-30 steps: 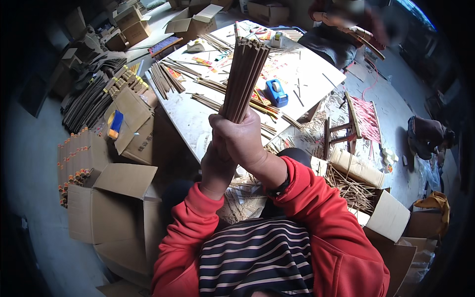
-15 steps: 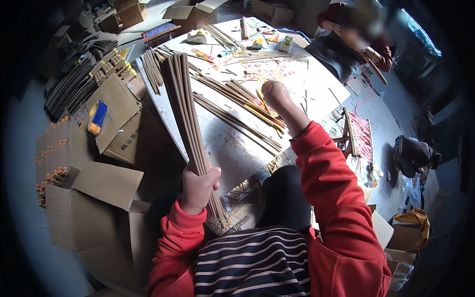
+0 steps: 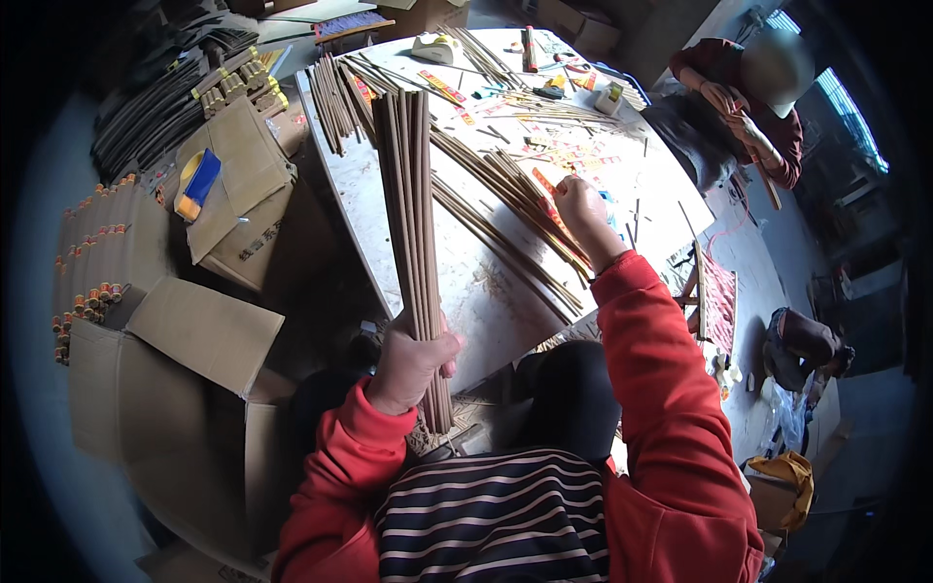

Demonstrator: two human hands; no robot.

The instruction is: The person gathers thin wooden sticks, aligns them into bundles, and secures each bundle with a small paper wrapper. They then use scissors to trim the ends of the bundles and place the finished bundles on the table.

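Note:
My left hand (image 3: pixel 413 364) is wrapped round the lower part of a thick bundle of brown incense sticks (image 3: pixel 406 209). The bundle stands nearly upright, its far end reaching over the white table (image 3: pixel 345 209). Over the table's right half my right hand (image 3: pixel 585 212) has its fingers curled together beside a red and yellow paper strip (image 3: pixel 552 202). Whether the fingertips grip the strip is hidden. Close to that hand, more loose sticks (image 3: pixel 501 248) lie slantwise on the tabletop.
Open cardboard boxes (image 3: pixel 199 330) stand at the left, near stacked bundles with orange ends (image 3: pixel 92 243). A tape dispenser (image 3: pixel 435 47) sits at the table's far side. One person (image 3: pixel 743 117) sits at the far right; a pink-strung stool (image 3: pixel 717 296) stands right of the table.
The view has shifted, so the table sits farther right and higher. My right hand has turned and lowered its fingers toward the paper strip. The left hand keeps the bundle, now held more upright.

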